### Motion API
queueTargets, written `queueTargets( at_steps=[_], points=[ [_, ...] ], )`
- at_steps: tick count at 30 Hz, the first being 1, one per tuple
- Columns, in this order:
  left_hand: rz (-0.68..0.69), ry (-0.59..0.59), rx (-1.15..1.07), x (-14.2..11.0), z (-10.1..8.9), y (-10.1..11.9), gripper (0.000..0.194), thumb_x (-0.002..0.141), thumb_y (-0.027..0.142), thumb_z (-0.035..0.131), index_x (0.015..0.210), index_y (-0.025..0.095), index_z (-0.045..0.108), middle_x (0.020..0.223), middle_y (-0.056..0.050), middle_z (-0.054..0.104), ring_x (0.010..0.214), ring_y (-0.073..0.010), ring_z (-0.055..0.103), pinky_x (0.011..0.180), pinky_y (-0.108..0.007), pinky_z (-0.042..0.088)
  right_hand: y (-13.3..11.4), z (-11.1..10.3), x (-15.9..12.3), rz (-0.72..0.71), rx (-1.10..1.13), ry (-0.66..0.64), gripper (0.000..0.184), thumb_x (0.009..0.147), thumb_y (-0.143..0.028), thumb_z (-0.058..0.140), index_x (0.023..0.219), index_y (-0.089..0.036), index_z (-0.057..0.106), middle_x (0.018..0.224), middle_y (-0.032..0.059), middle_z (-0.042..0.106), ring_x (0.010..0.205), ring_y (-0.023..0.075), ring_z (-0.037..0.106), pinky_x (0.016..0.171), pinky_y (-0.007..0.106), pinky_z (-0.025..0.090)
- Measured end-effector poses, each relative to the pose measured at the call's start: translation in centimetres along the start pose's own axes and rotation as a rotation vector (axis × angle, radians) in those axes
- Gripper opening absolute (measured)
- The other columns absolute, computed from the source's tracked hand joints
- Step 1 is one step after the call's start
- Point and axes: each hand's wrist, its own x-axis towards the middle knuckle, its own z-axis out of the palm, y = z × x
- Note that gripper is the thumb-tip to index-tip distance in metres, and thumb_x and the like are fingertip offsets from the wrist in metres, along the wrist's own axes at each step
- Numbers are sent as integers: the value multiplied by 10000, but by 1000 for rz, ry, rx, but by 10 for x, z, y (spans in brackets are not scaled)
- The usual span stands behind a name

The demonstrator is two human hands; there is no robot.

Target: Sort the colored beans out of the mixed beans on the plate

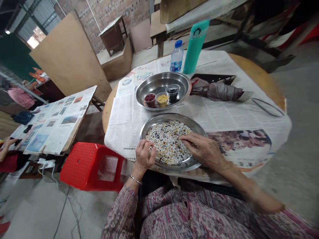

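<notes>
A metal tray [199, 127] near the table's front edge holds a spread of white, yellow, dark red and black pieces like mixed beans [165, 141]. At the tray's left rim is my left hand [145, 154], its fingers curled in; what lies inside them is hidden. My right hand [205, 147] reaches over the right side, thumb and fingertips pinched together low at the mix. Behind stands a second metal tray [159, 81] with a cup of dark red beans [150, 99], a cup of yellow beans [162, 99] and a cup of black beans [172, 93].
Newspaper [119, 127] covers the round table. A water bottle [176, 57], a teal bottle [196, 46] and a folded umbrella [216, 90] stand or lie beyond the trays. To the left are a red stool [81, 162], a newspaper-covered table [59, 116] and other people.
</notes>
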Motion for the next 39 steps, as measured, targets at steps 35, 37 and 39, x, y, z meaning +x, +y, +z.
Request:
queueTargets(
  at_steps=[35,37,39],
  points=[
    [-64,-242,58,14,-13,10,301,897,320,701,1132,200,555,1128,-107,624,1102,-254,611,959,-420,545,-3,-2,0,-16,-48,223,74,898,-240,631,854,-253,689,808,19,753,766,224,693,800,417,489],
    [-92,-403,154,22,-18,14,612,794,395,820,1273,207,490,1330,-154,536,1257,-318,538,1016,-480,529,-4,-1,-2,36,-1,277,67,891,-249,639,850,-258,692,793,21,744,772,225,688,810,417,501],
    [-121,-543,252,29,-21,19,802,690,446,896,1313,212,449,1382,-175,493,1265,-361,525,984,-509,539,-6,-1,-4,121,45,333,73,888,-263,638,840,-265,693,796,21,736,783,227,686,857,437,511]
  ],
)
